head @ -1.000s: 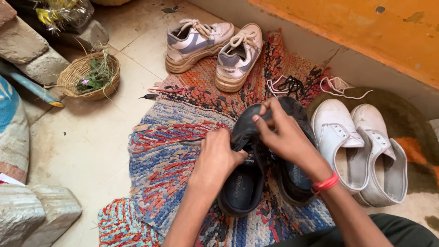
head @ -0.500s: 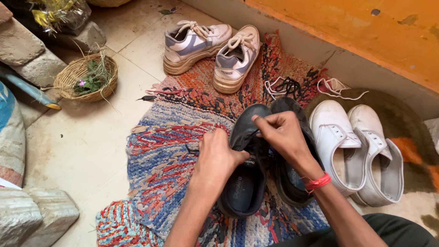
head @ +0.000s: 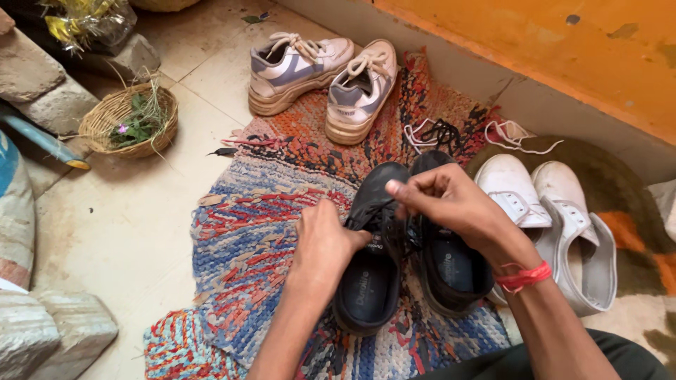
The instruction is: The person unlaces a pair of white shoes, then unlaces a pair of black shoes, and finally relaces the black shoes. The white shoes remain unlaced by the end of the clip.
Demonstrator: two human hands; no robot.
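Shoes on rug, basket left.

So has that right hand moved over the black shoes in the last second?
Yes. The right hand has drawn back from the loose laces toward the person, over the black shoes.

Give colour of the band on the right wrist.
Red: a thin thread band around the right wrist, seen clearly in the head view.
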